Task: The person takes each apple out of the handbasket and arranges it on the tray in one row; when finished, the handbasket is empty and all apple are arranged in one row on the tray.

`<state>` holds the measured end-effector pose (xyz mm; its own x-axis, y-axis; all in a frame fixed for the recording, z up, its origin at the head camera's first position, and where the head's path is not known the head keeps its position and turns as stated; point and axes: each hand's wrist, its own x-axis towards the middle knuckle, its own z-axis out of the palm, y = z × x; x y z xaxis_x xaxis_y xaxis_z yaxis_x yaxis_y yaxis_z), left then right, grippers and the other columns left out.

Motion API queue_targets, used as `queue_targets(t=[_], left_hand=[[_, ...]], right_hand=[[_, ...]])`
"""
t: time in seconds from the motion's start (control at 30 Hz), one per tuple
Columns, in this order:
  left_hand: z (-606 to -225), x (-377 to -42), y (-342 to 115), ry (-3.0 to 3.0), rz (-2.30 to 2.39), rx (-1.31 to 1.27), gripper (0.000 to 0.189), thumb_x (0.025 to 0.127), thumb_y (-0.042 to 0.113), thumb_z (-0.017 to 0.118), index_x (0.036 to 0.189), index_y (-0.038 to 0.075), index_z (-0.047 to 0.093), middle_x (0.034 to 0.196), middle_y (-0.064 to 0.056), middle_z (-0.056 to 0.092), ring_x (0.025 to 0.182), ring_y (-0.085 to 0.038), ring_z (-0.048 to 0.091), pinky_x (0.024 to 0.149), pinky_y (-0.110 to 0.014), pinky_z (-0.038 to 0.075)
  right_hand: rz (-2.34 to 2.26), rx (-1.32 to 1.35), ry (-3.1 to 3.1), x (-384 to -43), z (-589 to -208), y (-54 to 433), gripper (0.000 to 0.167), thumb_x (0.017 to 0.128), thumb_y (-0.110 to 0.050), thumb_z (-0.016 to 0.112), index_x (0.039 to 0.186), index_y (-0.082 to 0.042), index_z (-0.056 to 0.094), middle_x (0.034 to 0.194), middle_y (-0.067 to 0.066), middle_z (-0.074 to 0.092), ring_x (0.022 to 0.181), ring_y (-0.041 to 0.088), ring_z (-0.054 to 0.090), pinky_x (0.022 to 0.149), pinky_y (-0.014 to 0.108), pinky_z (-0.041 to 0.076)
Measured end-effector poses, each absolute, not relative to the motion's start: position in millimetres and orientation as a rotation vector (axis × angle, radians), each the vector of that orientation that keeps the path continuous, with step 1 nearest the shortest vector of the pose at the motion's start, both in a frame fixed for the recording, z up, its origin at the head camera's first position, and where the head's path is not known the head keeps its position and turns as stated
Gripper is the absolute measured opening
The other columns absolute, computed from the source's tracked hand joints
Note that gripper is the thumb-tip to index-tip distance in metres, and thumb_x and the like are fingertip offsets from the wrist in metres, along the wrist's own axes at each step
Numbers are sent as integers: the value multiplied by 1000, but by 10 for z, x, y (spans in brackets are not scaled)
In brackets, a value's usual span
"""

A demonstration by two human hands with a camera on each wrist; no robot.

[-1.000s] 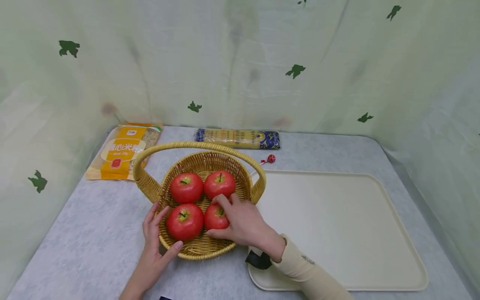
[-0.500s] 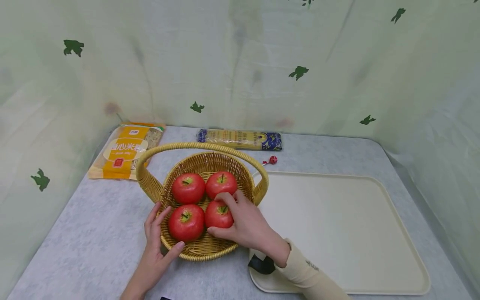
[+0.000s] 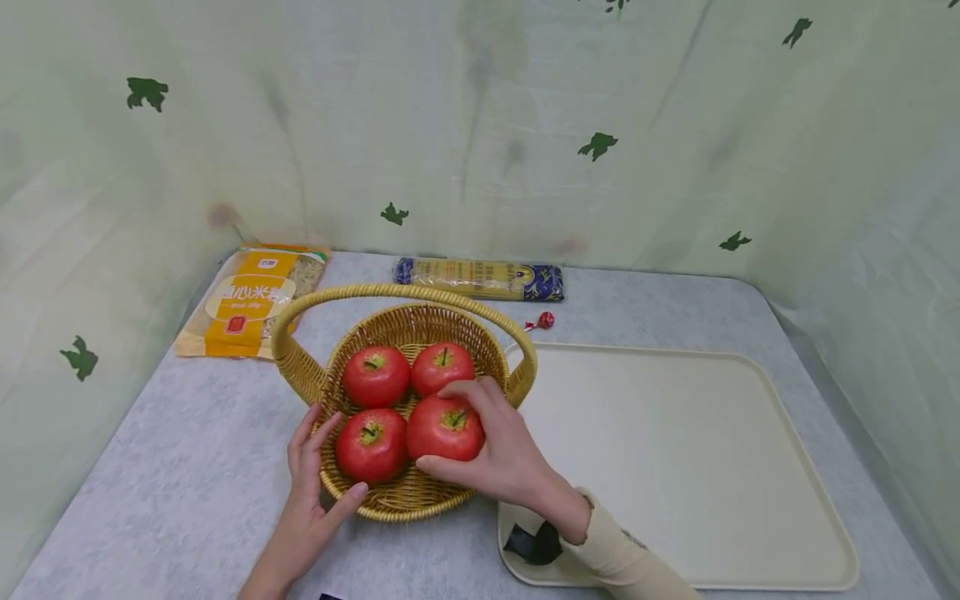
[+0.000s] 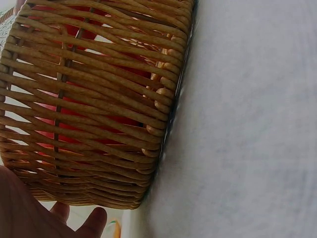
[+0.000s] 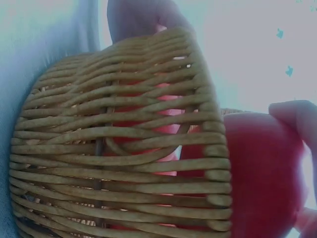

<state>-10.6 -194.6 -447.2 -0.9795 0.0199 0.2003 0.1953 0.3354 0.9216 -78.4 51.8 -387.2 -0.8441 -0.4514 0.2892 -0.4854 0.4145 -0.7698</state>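
My right hand [image 3: 498, 437] grips a red apple [image 3: 442, 433] at the right front of a wicker basket [image 3: 401, 508], thumb on its near side and fingers on its far side. In the right wrist view this apple [image 5: 262, 173] shows above the basket's rim. Three other red apples sit in the basket, one at back left [image 3: 377, 379], one at back right [image 3: 442, 367] and one at front left [image 3: 371, 446]. My left hand [image 3: 307, 492] rests at the basket's left front rim, with fingers extended and spread along the side. The left wrist view shows the woven wall [image 4: 94, 109] close up.
A cream tray [image 3: 660, 467] lies right of the basket, under my right forearm. Behind stand a yellow food bag [image 3: 251, 304], a long blue-and-gold packet [image 3: 480, 279] and a red lollipop [image 3: 546, 320]. The basket's tall handle [image 3: 405, 290] arches over its back.
My right hand has raised the front-right apple, which now looks larger and sits slightly further right. The left hand and the basket keep their places.
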Motion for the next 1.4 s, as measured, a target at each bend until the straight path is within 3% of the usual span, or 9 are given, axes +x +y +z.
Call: queue_targets(t=[0.4,1.03,1.4], left_hand=[[-4477,-112,-1945,-2443,-1718,-192,79,84,5,66,149,17,23,153,7,-5,138,-20,-3,94,-74,9],[-4469,-125,-1961,-2437,-1741,-174,79,86,6,65,150,18,21,153,8,-4,138,-20,-3,96,-73,7],[-4467,-124,-1956,-2451,-1742,-147,78,86,8,65,150,19,22,153,9,-4,138,-20,-3,95,-73,7]], right_hand=[[1568,907,-2436,-694,-3760,675,60,74,-45,77,125,-29,49,118,-12,49,106,11,49,75,32,50],[1703,848,-2243,-527,-3754,1232,68,65,-12,85,125,-11,52,117,6,51,106,25,50,73,36,53],[1631,650,-2298,-466,-3823,1531,71,63,-4,83,127,-10,53,119,4,56,102,23,54,74,34,52]])
